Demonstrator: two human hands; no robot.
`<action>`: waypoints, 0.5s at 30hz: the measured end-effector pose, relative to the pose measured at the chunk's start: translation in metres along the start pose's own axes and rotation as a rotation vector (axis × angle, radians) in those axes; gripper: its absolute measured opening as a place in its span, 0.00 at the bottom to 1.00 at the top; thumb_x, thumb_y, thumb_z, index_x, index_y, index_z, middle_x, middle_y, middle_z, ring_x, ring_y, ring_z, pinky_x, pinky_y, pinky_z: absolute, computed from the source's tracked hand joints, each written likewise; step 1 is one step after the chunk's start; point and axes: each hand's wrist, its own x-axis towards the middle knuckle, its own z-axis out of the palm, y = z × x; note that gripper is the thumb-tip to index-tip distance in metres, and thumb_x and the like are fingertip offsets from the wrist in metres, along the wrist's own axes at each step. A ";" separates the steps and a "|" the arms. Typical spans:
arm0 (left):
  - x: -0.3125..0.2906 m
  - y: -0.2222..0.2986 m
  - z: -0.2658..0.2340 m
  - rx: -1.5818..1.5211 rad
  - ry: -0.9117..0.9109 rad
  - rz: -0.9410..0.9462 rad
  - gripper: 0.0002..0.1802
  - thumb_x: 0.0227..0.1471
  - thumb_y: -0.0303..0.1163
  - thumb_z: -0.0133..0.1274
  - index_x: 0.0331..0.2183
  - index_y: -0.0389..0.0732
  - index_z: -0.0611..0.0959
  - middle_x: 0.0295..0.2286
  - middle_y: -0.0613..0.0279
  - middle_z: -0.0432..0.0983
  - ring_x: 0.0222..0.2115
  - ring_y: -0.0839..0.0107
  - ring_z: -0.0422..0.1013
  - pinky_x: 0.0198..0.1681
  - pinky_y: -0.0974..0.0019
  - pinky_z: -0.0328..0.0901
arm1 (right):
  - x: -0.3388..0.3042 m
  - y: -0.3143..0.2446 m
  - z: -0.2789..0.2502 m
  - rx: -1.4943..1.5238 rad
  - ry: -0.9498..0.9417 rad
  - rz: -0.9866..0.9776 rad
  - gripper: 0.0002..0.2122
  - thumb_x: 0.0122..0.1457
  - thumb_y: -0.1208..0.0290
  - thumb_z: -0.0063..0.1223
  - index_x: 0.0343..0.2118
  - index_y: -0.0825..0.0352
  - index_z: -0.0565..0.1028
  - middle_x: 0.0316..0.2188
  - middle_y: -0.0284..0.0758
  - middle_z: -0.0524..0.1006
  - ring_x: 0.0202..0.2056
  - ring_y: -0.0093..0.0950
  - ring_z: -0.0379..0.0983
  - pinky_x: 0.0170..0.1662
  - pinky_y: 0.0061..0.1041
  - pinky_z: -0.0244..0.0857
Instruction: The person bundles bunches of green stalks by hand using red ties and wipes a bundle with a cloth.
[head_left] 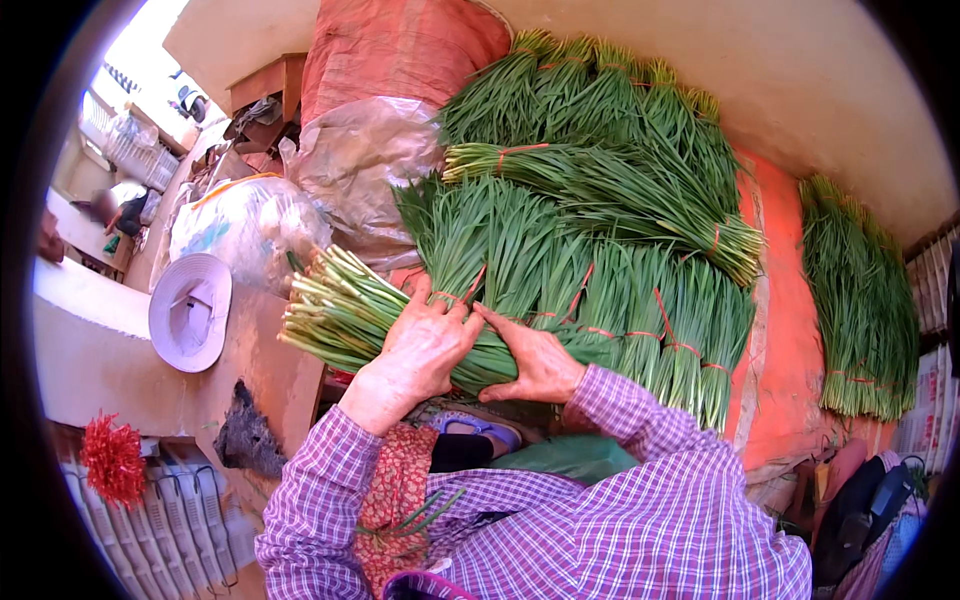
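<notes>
A thick bunch of garlic chives (345,310) lies crosswise in front of me, its pale stem ends to the left and its green leaves to the right. My left hand (420,345) is closed over the stems. Further right, my right hand (535,358) grips the leafy part, thumb on the near side and fingers on the far side. Just beyond my hands is a row of tied chive bunches (630,310) with red bands. One tied bundle (620,190) lies across the pile behind them. Whether a band circles the held bunch, I cannot tell.
More chives (860,310) stand at the right on an orange sheet (785,330). At the left are a pale hat (190,312), a clear plastic bag (250,225), a dark rag (247,435) and red ties (113,460). Another person (125,205) is far left.
</notes>
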 end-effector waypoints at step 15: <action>-0.058 -0.022 -0.085 -0.130 0.337 -0.343 0.46 0.36 0.33 0.65 0.60 0.52 0.68 0.60 0.57 0.58 0.64 0.54 0.49 0.66 0.40 0.36 | 0.169 0.032 -0.164 0.650 0.742 -0.046 0.45 0.45 0.62 0.71 0.61 0.78 0.56 0.45 0.43 0.77 0.43 0.32 0.76 0.49 0.28 0.70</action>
